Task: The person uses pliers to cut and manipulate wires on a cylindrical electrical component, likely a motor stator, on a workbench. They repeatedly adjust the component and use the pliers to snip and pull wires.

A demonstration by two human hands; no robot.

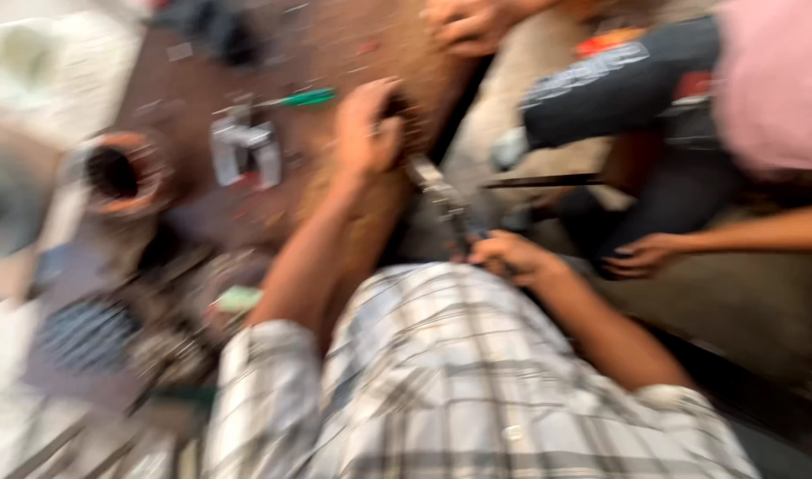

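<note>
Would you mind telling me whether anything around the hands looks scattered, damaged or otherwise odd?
Parts lie scattered on the floor: a green-handled screwdriver, a grey metal piece and a round rusty housing. The left hand and right hand grip a metal tool. Blur hides any damage.

Heavy motion blur throughout, soft even daylight, no glare.

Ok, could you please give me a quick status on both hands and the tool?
Left hand gripping the far end of a metal tool. Right hand on its near end. Another person's hand close by. Picture blurred.
</note>
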